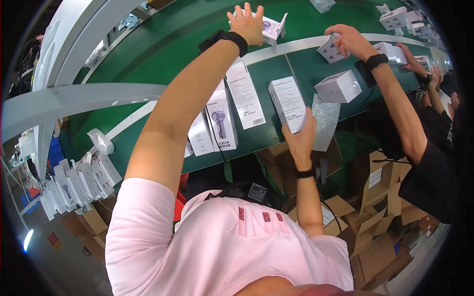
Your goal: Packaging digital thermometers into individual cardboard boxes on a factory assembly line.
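Observation:
My left hand (248, 27) reaches far across, fingers spread over a white box (270, 30) with an upright flap at the green belt's edge; the hand hides part of that box. Closer in, my right hand (302, 140) is closed round the near end of a white printed box (287, 101), thumb on its left and fingers on its right. To the left of that box lies a long white carton (245, 96) with printed text. Beside it is a white box with a purple handheld-fan picture (221, 121), next to another white box (201, 135).
A co-worker's hand (348, 40) grips a white box (330, 49) at the right. Nearby are another white box (338, 87) and bubble wrap (325, 123). Several open boxes (79, 183) stand at left. A pale curved frame (84, 101) crosses the left; cardboard cartons (377, 222) sit lower right.

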`<state>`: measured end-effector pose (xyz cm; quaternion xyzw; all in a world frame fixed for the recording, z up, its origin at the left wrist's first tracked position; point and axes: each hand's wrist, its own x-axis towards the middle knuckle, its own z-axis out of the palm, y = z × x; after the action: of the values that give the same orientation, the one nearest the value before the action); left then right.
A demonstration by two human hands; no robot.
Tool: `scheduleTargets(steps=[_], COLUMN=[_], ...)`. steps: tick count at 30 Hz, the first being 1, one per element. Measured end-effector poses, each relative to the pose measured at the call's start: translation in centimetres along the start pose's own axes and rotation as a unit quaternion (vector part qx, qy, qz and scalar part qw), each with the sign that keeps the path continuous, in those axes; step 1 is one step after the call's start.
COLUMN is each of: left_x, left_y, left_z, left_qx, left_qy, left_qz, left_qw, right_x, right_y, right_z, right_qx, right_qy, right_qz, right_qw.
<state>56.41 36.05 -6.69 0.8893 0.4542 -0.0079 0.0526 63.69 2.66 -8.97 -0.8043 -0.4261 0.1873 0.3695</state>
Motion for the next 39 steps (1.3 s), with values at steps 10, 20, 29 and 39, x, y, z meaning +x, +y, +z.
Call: scheduleTargets(steps=[10, 20, 29, 39], left_x=[-0.9, -22.2, -37.6, -53.5], left_y=[0.1, -3.5, -8.7, -16.6], left_z=[3.3, -13.0, -15.5, -12.3], left_qx=[-0.104, -0.491, -0.526, -0.72], left_qy=[0.139, 0.102, -0.021, -0.276], left_qz=[0.067, 0.125, 0.062, -0.204], left_qw=[0.982, 0.856, 0.848, 0.603], right_x=[4.2, 4.2, 0.3, -10.8], right_y=[-4.3, -7.5, -27.0, -30.1], right_z=[-4.5, -6.9, -4.1, 9.5], right_qx=[-0.187, -0.178, 0.029, 0.113], right_qy=[0.002, -0.001, -0.615, -0.704], right_qz=[-0.138, -0.177, -0.332, -0.437], right_qw=[0.973, 0.968, 0.715, 0.549])
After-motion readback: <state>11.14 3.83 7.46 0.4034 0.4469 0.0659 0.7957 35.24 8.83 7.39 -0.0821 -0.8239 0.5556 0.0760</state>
